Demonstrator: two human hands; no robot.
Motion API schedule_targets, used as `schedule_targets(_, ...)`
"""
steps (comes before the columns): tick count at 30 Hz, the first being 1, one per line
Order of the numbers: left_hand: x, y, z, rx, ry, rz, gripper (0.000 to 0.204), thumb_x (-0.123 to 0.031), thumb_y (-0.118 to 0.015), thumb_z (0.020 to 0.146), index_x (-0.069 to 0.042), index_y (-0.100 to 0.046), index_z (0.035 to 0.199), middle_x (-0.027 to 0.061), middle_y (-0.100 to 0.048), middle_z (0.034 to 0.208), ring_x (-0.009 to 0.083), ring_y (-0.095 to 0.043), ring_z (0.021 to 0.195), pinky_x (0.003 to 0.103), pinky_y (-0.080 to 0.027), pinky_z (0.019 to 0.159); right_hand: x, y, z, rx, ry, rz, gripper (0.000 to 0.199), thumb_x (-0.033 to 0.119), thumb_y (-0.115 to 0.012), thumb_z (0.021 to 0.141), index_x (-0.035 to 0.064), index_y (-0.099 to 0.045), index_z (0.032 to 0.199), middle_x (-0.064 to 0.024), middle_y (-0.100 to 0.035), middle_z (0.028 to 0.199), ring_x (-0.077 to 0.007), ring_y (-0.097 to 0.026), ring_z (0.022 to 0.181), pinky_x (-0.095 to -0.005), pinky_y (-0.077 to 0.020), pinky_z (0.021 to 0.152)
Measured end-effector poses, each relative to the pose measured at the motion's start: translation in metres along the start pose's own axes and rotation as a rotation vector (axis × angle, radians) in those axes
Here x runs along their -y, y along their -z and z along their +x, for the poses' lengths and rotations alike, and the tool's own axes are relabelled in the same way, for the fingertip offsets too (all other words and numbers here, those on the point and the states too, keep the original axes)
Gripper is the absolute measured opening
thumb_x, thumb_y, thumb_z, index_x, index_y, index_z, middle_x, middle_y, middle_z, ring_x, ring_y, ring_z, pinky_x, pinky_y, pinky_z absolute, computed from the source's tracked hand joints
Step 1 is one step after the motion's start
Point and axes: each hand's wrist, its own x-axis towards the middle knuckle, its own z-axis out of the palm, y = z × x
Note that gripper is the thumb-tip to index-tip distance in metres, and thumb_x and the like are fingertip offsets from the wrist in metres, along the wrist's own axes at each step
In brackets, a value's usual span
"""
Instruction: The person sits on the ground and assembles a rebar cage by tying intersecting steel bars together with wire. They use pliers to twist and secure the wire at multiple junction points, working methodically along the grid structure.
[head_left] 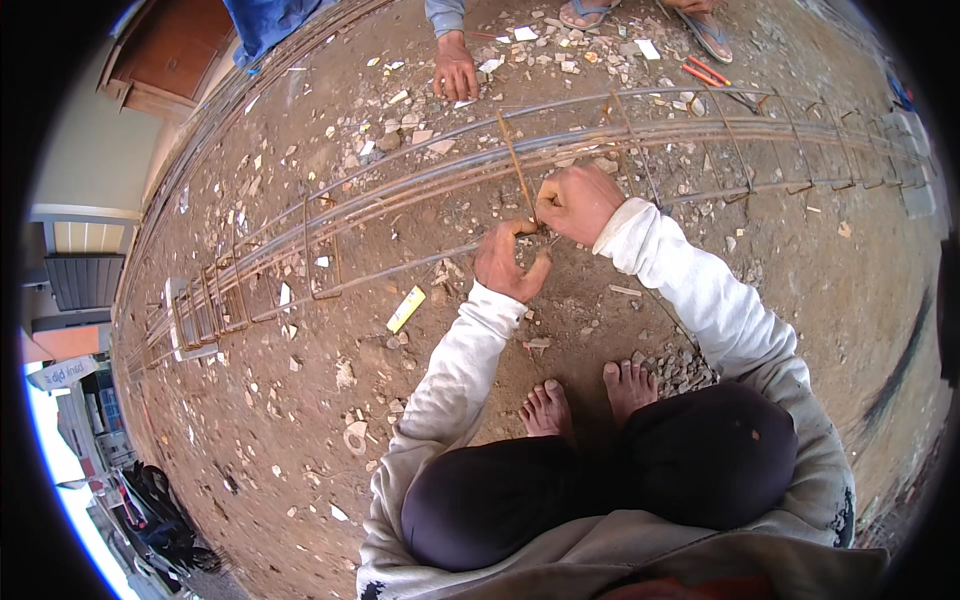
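Left hand (512, 262) is curved into a C at the near side of the cage, its thumb and index finger spread apart; whether anything thin is gripped by the other fingers cannot be told. Right hand (578, 204) is curled up fist-like just beside it, fingers pressed together; what is pinched, if anything, is hidden. Both are placed at the foot of a thin, rusty brown steel stirrup (516, 160), where a long, round grey steel bar (430, 260) is met. That joint is part of a long rebar cage (690, 131) of grey and brown steel, stretched from left to right in front of the knees, above brown dirt ground (300, 430) strewn with chips.

For good work here, it is judged that the stirrup should be kept square to the bar and seated tight in its corner, with the bar steadied by the left hand while the finer turning is done by the right. Fingertips should be kept clear of cut ends.

Noted nearby: yellow-and-white oblong packet (405, 310), red-handled metal tool (706, 72) beyond the cage, co-worker's bare hand (456, 72) lowered to the ground at the far side.
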Motion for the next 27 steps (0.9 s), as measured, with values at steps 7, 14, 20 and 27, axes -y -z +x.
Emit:
schedule_targets(7, 0.009, -0.014, 0.003, -0.139, -0.315, 0.229, 0.014, -0.008, -0.074, 0.075, -0.006, -0.063, 0.084, 0.009, -0.065, 0.084, 0.0276, -0.063, 0.076, 0.036, -0.049, 0.066, -0.024, -0.008, -0.017, 0.028, -0.083, -0.087, 0.019, 0.021, -0.061, 0.074, 0.0025, -0.068, 0.07, -0.0212, -0.062, 0.067, -0.0372, -0.063, 0.063, -0.0423, -0.0513, 0.059)
schedule_targets(14, -0.008, -0.002, 0.025, 0.087, 0.557, -0.332, 0.02, -0.018, -0.075, 0.082, -0.003, -0.063, 0.081, -0.003, -0.055, 0.065, 0.0047, -0.045, 0.057, 0.02, -0.034, 0.048, -0.03, -0.05, -0.104, 0.393, -0.476, 0.99, 0.033, 0.034, -0.061, 0.085, 0.0019, -0.068, 0.092, -0.0173, -0.064, 0.071, -0.036, -0.06, 0.056, -0.0398, -0.0505, 0.056)
schedule_targets(20, -0.046, -0.028, -0.04, -0.193, 0.732, -0.489, 0.03, -0.029, -0.071, 0.085, -0.006, -0.055, 0.096, 0.0023, -0.053, 0.078, 0.0155, -0.055, 0.07, 0.029, -0.048, 0.069, -0.176, -0.027, -0.253, 0.156, -0.654, -0.586, 0.078, 0.036, -0.069, 0.079, 0.0119, -0.03, 0.142, -0.0168, -0.04, 0.136, -0.0367, -0.042, 0.124, -0.0521, -0.0376, 0.1)
schedule_targets(27, -0.036, -0.029, -0.055, -0.167, 1.139, -1.797, 0.022, -0.016, -0.049, 0.098, -0.008, -0.055, 0.118, 0.002, -0.059, 0.079, 0.0071, -0.048, 0.056, 0.022, -0.04, 0.049, -0.203, -0.015, -0.281, 0.227, -0.662, -0.213, 0.051, 0.035, -0.063, 0.083, 0.0026, -0.049, 0.119, -0.0176, -0.056, 0.1, -0.0286, -0.062, 0.081, -0.0392, -0.0518, 0.07)
